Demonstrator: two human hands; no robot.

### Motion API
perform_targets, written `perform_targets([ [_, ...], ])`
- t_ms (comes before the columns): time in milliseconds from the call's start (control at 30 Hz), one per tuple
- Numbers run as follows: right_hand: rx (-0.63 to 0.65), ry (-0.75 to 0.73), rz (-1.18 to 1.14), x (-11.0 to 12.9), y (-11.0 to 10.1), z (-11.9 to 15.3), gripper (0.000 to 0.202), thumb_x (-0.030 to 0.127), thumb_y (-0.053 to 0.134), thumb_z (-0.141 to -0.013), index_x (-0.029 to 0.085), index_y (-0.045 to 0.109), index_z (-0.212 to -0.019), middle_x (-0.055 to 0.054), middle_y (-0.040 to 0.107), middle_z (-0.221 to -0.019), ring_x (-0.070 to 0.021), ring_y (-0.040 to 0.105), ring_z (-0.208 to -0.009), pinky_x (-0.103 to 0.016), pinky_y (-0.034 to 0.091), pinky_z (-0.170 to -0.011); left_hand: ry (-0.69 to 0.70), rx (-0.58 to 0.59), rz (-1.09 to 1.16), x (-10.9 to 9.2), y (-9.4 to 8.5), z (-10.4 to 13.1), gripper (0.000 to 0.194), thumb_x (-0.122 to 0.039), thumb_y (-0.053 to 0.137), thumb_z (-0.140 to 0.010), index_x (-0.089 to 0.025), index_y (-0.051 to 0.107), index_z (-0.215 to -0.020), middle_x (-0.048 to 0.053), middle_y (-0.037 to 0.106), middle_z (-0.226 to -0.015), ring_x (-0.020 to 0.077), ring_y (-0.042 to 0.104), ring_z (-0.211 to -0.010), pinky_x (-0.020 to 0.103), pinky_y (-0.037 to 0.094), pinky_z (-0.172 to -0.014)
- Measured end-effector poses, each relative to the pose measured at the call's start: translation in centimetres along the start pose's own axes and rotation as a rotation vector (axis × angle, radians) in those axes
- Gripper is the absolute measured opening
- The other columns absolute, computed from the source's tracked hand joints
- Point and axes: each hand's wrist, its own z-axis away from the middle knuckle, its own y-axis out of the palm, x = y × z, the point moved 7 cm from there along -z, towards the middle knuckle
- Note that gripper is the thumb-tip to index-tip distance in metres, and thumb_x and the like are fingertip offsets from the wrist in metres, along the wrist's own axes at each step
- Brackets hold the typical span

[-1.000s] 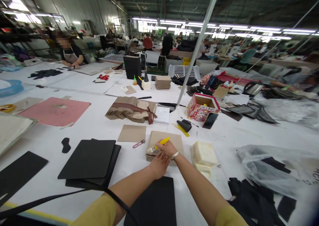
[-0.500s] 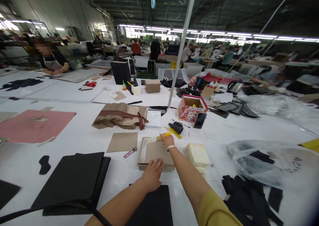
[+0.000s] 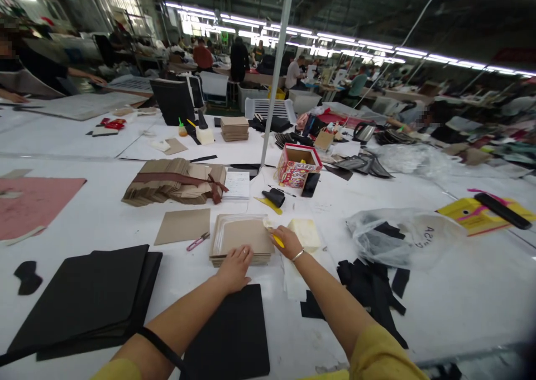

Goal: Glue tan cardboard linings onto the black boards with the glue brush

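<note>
A stack of grey-brown cardboard sheets (image 3: 247,233) lies in front of me, with a wet whitish band along the far and left margins of the top sheet. My left hand (image 3: 235,267) rests flat on its near edge, fingers stretched out. At the stack's right side, my right hand (image 3: 288,242) grips a yellow-handled brush (image 3: 277,240), bristles against the top sheet's right margin. Just beyond that hand stands a cream-coloured block-like container (image 3: 307,233); its inside cannot be made out. Below my left hand lies a black panel (image 3: 234,335).
Left of the stack are a single cardboard sheet (image 3: 182,227), pink thread snips (image 3: 197,241) and black panels (image 3: 87,290). Bundled cardboard (image 3: 167,184), a red patterned box (image 3: 293,167) and a metal pole (image 3: 274,84) stand beyond. Black strips (image 3: 372,290) and a plastic bag (image 3: 402,234) lie right.
My right hand has brought the brush from the stack's far edge to its right edge, nearer me. My left hand stays on the stack. The view has turned right.
</note>
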Motion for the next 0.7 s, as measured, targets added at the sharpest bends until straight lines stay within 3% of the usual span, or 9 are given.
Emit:
perform_targets([
  [133,0.071,-0.117,0.059,2.7,-0.3,6.7,0.027,0.031,0.041,-0.087,0.019,0.061,-0.101,-0.007,0.057,-0.082,-0.0159,0.053,-0.075,-0.028,0.043,-0.071,-0.018,-0.037,0.012,-0.1,-0.9,-0.5,0.062,-0.035,0.056,-0.071,-0.014,0.038,-0.127,0.015,0.029,-0.14,0.029,0.028,-0.125,0.044,0.023,-0.1],
  [267,0.047,-0.087,0.027,4.8,-2.5,10.5,0.026,0.032,0.041,-0.087,0.021,0.06,-0.103,-0.006,0.058,-0.081,-0.0162,0.054,-0.076,-0.029,0.045,-0.071,-0.097,-0.05,0.002,0.9,-2.4,-2.0,0.04,-0.022,0.054,-0.075,-0.017,0.046,-0.114,0.015,0.037,-0.134,0.0302,0.039,-0.115,0.045,0.033,-0.089],
  [400,-0.176,0.083,-0.063,5.4,-5.4,12.2,0.026,0.031,0.042,-0.086,0.023,0.059,-0.105,-0.006,0.06,-0.084,-0.0161,0.056,-0.079,-0.031,0.047,-0.074,-0.116,-0.012,0.014,2.1,-4.0,-3.7,0.042,-0.019,0.061,-0.07,-0.016,0.047,-0.109,0.014,0.053,-0.111,0.0277,0.047,-0.104,0.039,0.039,-0.084],
  [533,-0.437,0.233,-0.172,5.6,-7.3,14.4,0.022,0.029,0.047,-0.083,0.024,0.062,-0.099,-0.004,0.063,-0.087,-0.0157,0.06,-0.079,-0.03,0.05,-0.075,-0.096,0.027,0.01,2.5,-5.0,-4.1,0.039,-0.026,0.067,-0.064,-0.017,0.053,-0.099,0.011,0.055,-0.102,0.0262,0.05,-0.098,0.036,0.041,-0.082],
  [700,-0.601,0.463,-0.371,5.2,-7.3,17.1,0.029,0.034,0.047,-0.083,0.018,0.057,-0.106,-0.003,0.062,-0.076,-0.0107,0.054,-0.051,-0.025,0.049,-0.051,-0.097,0.026,0.002,1.7,-6.8,-2.6,0.015,-0.018,0.054,-0.071,-0.015,0.056,-0.085,0.01,0.057,-0.091,0.0231,0.055,-0.088,0.033,0.044,-0.076],
])
